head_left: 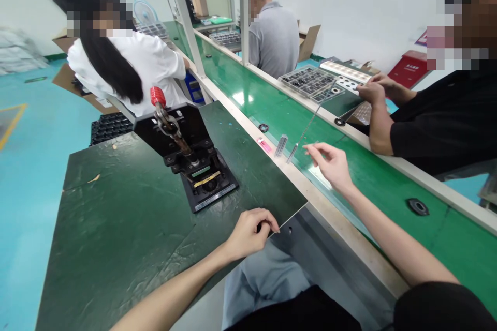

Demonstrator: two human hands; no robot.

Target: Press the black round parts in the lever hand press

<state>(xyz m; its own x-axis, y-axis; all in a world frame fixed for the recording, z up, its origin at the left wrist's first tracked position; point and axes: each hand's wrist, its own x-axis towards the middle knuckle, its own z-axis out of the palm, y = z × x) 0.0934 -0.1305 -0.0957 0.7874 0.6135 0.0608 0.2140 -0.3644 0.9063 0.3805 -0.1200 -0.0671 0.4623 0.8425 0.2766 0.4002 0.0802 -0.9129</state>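
Note:
My right hand (329,165) is over the near edge of the green conveyor belt, thumb and fingertips pinched together. Whatever they hold, if anything, is too small to make out. Just left of it lie small bundles of thin metal strips (281,146) and a pink packet (264,145). My left hand (251,231) rests at the right edge of the dark green table (128,227), its fingers curled in to the thumb; the contents of that grip are unclear. Beyond it stands a black toggle press (209,183) with a red handle (157,95) and a yellow strip on its base.
Black rings (418,207) lie on the conveyor belt (373,178). A pale rail (326,207) runs between belt and table. Across the belt, a person in black handles small parts beside compartment trays (306,81). Two more people sit farther along, one in white, one in grey.

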